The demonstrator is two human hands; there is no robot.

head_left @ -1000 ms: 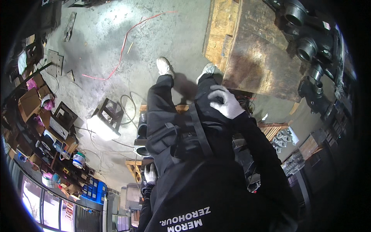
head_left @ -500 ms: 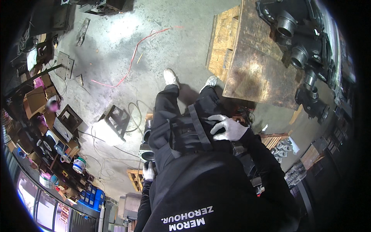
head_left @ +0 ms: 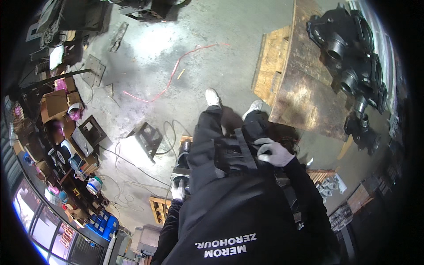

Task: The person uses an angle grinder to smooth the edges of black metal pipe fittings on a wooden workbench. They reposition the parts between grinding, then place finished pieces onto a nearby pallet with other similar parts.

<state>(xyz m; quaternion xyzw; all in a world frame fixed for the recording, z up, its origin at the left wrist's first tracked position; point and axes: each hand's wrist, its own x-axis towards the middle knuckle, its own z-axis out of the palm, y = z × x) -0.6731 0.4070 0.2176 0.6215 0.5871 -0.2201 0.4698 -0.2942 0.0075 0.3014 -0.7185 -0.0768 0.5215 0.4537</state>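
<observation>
My right hand (head_left: 274, 152), in a whitish glove, is raised beside my right thigh. Its thumb and fingers are bent but apart, with nothing between them. On the other side, my gloved left hand (head_left: 178, 191) hangs low beside my hip. It is against a dark round metal part (head_left: 179, 171) with a ring-shaped opening, and its fingers are partly hidden there. Black straps of a garment (head_left: 244, 148) cross my lap between the hands.
A worn wooden tabletop (head_left: 304, 99) stands ahead right, with black cast housings (head_left: 349, 81) beyond. A red strip (head_left: 172, 75) and a bracket-like metal frame (head_left: 148, 139) lie on the floor. Cluttered shelves (head_left: 62, 163) line the left. Small metal fittings (head_left: 327, 185) sit at right.
The whole view has shifted, so the scene sits further right. My right hand has drawn slightly away from the lap straps. My left hand stays by the dark round part.
</observation>
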